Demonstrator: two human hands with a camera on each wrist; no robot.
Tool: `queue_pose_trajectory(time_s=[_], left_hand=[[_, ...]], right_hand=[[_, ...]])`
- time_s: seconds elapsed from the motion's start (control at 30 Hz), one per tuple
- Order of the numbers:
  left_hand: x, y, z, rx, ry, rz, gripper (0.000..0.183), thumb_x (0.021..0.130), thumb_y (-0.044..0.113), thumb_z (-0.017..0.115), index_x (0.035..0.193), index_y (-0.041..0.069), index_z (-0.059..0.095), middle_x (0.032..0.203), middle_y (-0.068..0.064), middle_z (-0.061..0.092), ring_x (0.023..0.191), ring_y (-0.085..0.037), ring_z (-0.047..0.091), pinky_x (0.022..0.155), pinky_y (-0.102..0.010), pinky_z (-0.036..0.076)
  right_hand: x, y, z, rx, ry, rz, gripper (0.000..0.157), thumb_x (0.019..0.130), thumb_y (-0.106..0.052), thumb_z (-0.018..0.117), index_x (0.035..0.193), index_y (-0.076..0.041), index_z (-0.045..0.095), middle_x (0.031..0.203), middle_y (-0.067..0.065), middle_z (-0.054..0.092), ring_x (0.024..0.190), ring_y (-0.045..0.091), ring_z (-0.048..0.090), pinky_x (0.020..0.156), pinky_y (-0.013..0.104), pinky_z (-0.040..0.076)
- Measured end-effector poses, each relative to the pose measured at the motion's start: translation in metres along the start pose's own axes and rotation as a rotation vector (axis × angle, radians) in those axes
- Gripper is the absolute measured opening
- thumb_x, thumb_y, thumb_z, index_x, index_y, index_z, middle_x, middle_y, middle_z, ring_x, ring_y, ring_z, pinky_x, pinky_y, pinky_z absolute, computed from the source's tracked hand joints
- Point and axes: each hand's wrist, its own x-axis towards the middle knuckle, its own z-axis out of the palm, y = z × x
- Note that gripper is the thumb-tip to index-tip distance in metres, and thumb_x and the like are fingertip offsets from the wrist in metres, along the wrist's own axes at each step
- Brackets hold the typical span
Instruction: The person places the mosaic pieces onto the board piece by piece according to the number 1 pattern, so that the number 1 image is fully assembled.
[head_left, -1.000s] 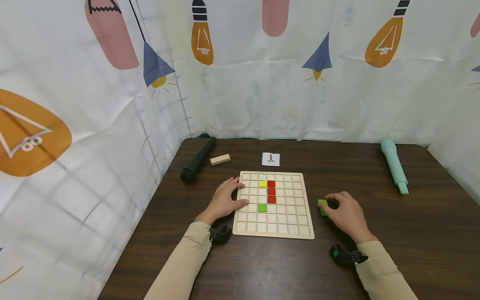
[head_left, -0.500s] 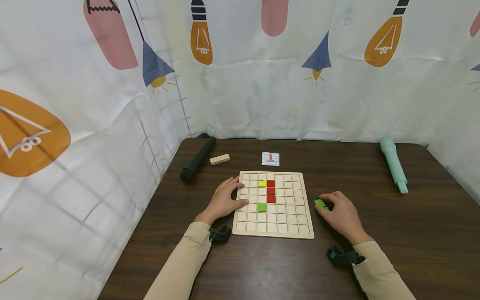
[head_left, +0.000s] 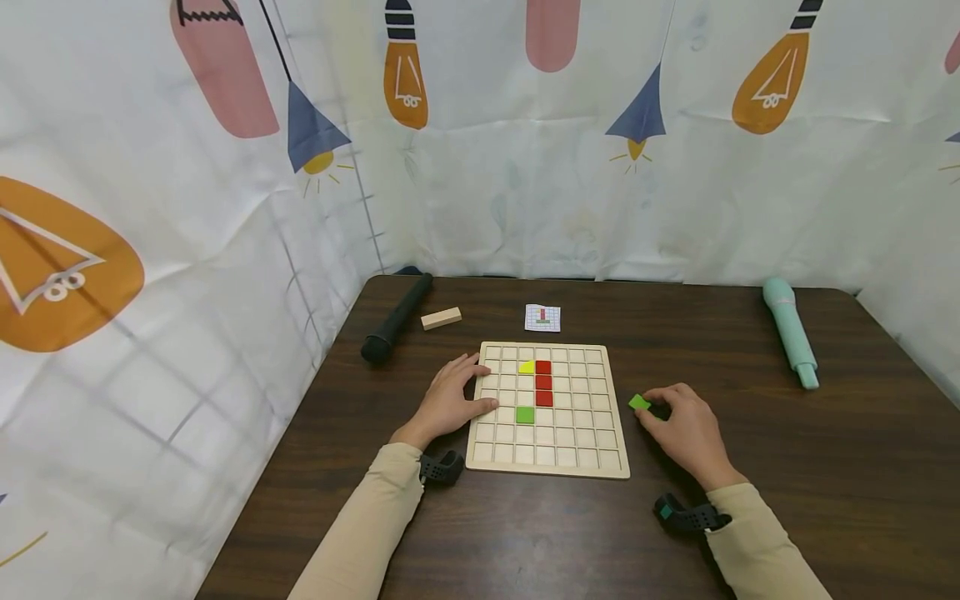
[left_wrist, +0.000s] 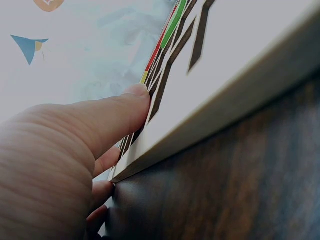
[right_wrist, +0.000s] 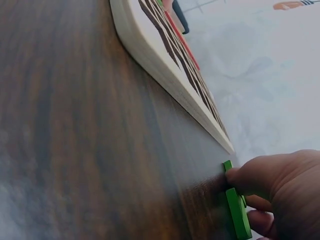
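Observation:
A pale wooden grid board (head_left: 585, 458) lies on the table, with several red tiles (head_left: 543, 383) in a column, a yellow tile (head_left: 527, 367) and a green tile (head_left: 525, 415) in its cells. My left hand (head_left: 448, 400) rests on the board's left edge, thumb (left_wrist: 117, 115) on top and the other fingers along the side. Right of the board, my right hand (head_left: 690, 429) pinches a small green tile (head_left: 639, 402) close to the tabletop. In the right wrist view, a green block (right_wrist: 239, 214) shows below the thumb, with another bit of green above it.
A small card (head_left: 542, 317) printed with a coloured grid pattern lies behind the board. Left of it are a plain wooden block (head_left: 441, 318) and a black microphone (head_left: 397, 318). A mint-green microphone (head_left: 791, 333) lies at the right. Printed curtains surround the dark wooden table (head_left: 540, 533).
My right hand has shifted slightly left toward the board, and the green tile at its fingertips has turned and moved left. The left hand and the board have stayed in place.

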Motion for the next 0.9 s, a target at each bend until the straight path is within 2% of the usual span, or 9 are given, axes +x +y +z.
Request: queue_pose_trajectory(time_s=[0.4, 0.77, 0.9], left_hand=[[0.001, -0.001, 0.001, -0.003, -0.002, -0.008, 0.056, 0.085, 0.04, 0.074, 0.133, 0.016, 0.059, 0.157, -0.003, 0.034, 0.148, -0.025, 0.021, 0.116, -0.057, 0.019], [0.0, -0.002, 0.0, -0.014, 0.005, 0.007, 0.056, 0.085, 0.041, 0.075, 0.132, 0.016, 0.059, 0.157, -0.004, 0.034, 0.147, -0.027, 0.022, 0.114, -0.059, 0.02], [0.0, -0.002, 0.0, -0.015, 0.0, -0.001, 0.056, 0.085, 0.041, 0.075, 0.133, 0.016, 0.059, 0.157, -0.003, 0.033, 0.147, -0.026, 0.021, 0.114, -0.06, 0.02]], right_hand=[[0.0, 0.001, 0.01, 0.075, 0.106, -0.101, 0.024, 0.085, -0.014, 0.076, 0.108, -0.007, 0.073, 0.103, 0.01, 0.065, 0.092, 0.032, 0.063, 0.075, 0.053, 0.051], [-0.001, -0.019, 0.024, 0.15, 0.079, -0.199, 0.028, 0.086, -0.016, 0.076, 0.113, -0.009, 0.071, 0.106, 0.006, 0.064, 0.098, 0.029, 0.062, 0.079, 0.052, 0.053], [-0.002, -0.027, 0.03, 0.165, 0.061, -0.238, 0.027, 0.086, -0.017, 0.076, 0.111, -0.01, 0.072, 0.106, 0.002, 0.064, 0.098, 0.025, 0.061, 0.077, 0.047, 0.053]])
